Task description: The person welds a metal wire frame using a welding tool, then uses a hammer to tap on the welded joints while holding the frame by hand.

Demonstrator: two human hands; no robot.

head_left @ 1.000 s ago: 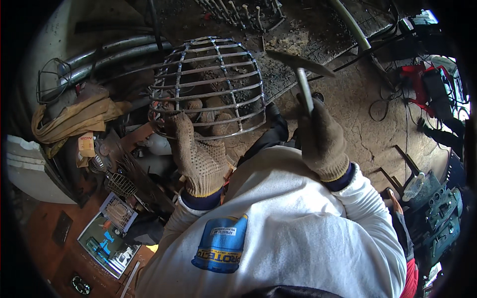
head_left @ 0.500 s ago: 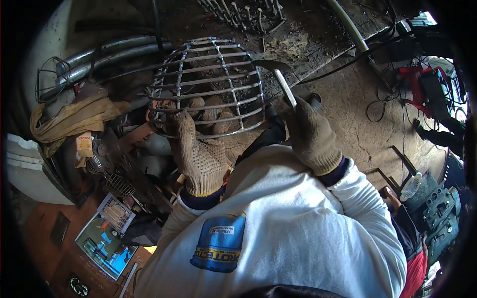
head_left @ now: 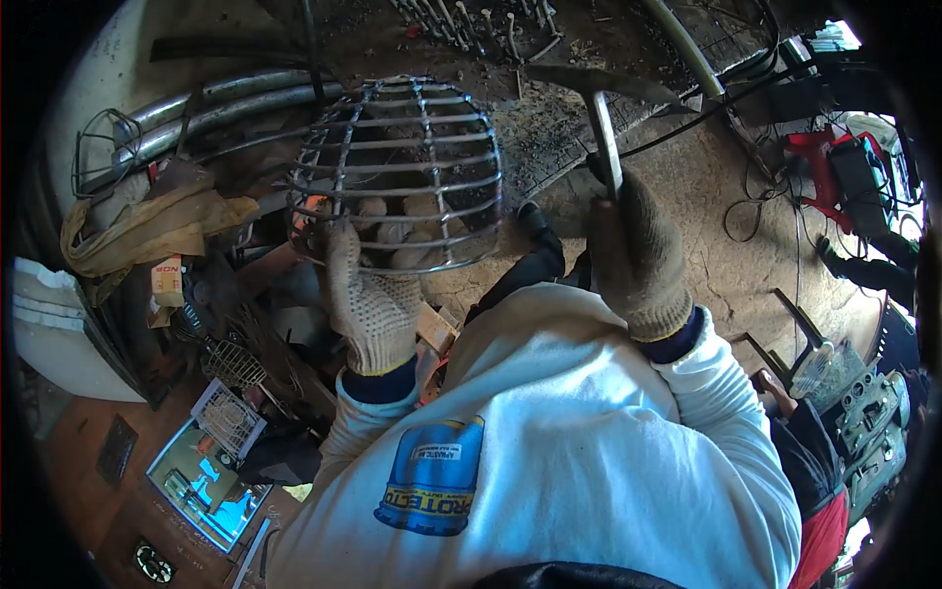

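Note:
A domed cage of welded metal rods (head_left: 424, 142) is held up in front of me. My left hand (head_left: 371, 285), in a knitted glove with dotted grip, is closed on its lower near rim, with fingers showing behind the bars. In my gloved right hand (head_left: 643, 255) is a chipping hammer (head_left: 604, 137), gripped by its light metal handle. The hammer's long, thin, dark head lies crosswise, right of the cage and apart from it. My right fingers are partly hidden behind the back of the glove.
Metal pipes (head_left: 231, 110) and a brown cloth (head_left: 162, 226) lie at the left. A dark work surface (head_left: 579, 39) with several upright rods (head_left: 471, 25) is at the far side. A red stand (head_left: 814, 172) and cables are at the right. Another person's hand (head_left: 775, 393) shows at lower right.
The hammer has risen and moved right, away from the cage, and its head now shows fully. The cage has shifted and turned slightly to the left with my left hand.

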